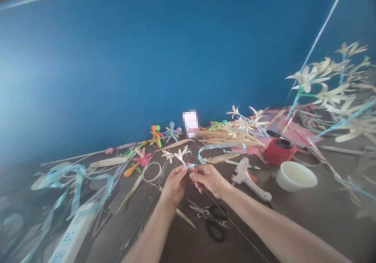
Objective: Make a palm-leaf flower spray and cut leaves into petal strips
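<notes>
Near the middle of the table, my left hand (175, 184) pinches the stem just below a small cream flower (182, 153). A second cream blossom hangs to its left. My right hand (209, 178) is closed on a light blue ribbon (202, 157), which meets the stem between my fingertips and loops up behind the hand. A thin wire (235, 226) runs from my hands toward the lower right. Black-handled scissors (214, 224) lie below my hands. A white glue gun (249, 180) rests right of my right hand.
A power strip (72, 233) and loose blue ribbon (78, 184) lie at left. Colourful pipe-cleaner figures (155, 136) stand toward the back. Dried husks (229, 137), a red tape roll (280, 152), a white bowl (296, 177) and tall cream flowers (307, 79) are at right.
</notes>
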A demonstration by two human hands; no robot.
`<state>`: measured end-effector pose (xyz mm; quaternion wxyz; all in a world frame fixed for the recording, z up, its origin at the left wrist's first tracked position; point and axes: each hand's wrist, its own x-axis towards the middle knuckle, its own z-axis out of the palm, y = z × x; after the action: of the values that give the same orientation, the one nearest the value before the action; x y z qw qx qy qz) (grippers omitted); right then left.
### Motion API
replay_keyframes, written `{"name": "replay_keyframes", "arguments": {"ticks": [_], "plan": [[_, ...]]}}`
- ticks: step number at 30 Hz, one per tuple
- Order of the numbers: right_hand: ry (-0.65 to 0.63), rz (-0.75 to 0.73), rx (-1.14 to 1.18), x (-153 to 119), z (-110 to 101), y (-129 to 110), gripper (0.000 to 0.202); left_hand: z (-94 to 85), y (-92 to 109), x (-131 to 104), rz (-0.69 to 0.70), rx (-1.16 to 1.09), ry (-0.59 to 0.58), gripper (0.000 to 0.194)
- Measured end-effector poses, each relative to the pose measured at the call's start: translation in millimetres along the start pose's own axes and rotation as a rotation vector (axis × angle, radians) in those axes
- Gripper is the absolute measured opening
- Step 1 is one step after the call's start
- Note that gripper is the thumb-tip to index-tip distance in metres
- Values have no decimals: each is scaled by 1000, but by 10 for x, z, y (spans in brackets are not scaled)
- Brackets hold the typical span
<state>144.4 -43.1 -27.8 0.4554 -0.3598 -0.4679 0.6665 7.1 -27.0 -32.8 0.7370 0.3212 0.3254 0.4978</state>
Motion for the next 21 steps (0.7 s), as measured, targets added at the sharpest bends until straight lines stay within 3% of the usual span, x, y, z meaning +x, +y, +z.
{"name": "replay_keyframes", "arguments": {"ticks": [14,21], "plan": [[-72,11,93,9,-28,51,26,-4,17,16,35,26,-49,13],[56,28,41,8,21,56,25,12,23,16,77,85,-20,10]]}}
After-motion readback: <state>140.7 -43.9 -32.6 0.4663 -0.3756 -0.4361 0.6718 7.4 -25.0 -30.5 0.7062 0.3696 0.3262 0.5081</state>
